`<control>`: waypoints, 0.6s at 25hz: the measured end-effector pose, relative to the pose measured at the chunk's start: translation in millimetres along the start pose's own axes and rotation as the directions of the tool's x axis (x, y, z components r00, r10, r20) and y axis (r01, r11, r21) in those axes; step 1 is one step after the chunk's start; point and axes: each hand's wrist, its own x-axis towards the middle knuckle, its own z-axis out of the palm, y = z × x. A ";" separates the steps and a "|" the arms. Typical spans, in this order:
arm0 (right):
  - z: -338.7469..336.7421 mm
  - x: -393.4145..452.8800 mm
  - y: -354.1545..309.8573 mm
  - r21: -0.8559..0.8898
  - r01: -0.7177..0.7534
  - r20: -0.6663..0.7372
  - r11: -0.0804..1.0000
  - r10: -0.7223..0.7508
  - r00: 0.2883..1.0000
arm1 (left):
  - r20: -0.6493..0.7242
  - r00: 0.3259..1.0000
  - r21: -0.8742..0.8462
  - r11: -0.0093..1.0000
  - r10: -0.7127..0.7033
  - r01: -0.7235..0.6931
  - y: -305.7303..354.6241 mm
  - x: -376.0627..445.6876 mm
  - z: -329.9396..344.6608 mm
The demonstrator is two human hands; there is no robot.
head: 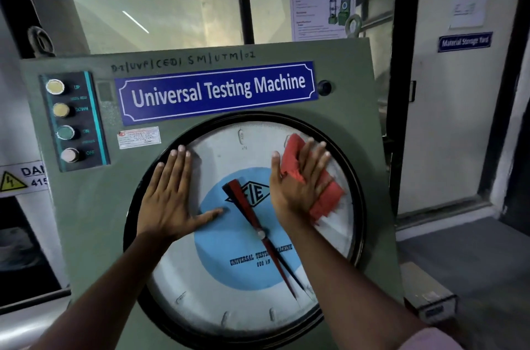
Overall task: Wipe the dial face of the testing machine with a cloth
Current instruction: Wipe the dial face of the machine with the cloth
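The round dial face [218, 154] fills the lower middle of the green testing machine panel [94, 206], white with a blue centre and red and black pointers [252, 214]. My right hand [298, 183] lies flat on the dial's upper right and presses a red cloth [327, 197] against the glass; the cloth sticks out above and below the palm. Resting flat on the dial's left side, fingers spread and touching the black rim, my left hand [169, 197] holds nothing.
A column of push buttons [64, 120] marked UP, DOWN, ON, OFF sits at the panel's upper left. A blue nameplate [218, 90] is above the dial. A voltage danger sign [20, 177] is at far left. A window, doors and a grey ledge [430, 298] lie behind and to the right.
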 end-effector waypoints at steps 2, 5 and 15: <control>3.4 -2.9 -32.9 0.011 0.137 0.032 0.991 -0.137 0.990 | 0.001 1.000 -0.020 1.000 0.004 -0.004 -0.8 -0.5 -0.2; 9.6 -23.7 -53.4 0.028 0.517 0.075 0.856 -0.517 0.853 | -0.030 1.000 -0.018 1.000 0.000 -0.001 2.0 -1.5 0.3; -0.9 -7.5 76.1 -0.138 0.163 -0.015 0.977 -0.166 0.986 | 0.031 1.000 -0.024 1.000 0.003 -0.002 6.7 -2.1 -4.9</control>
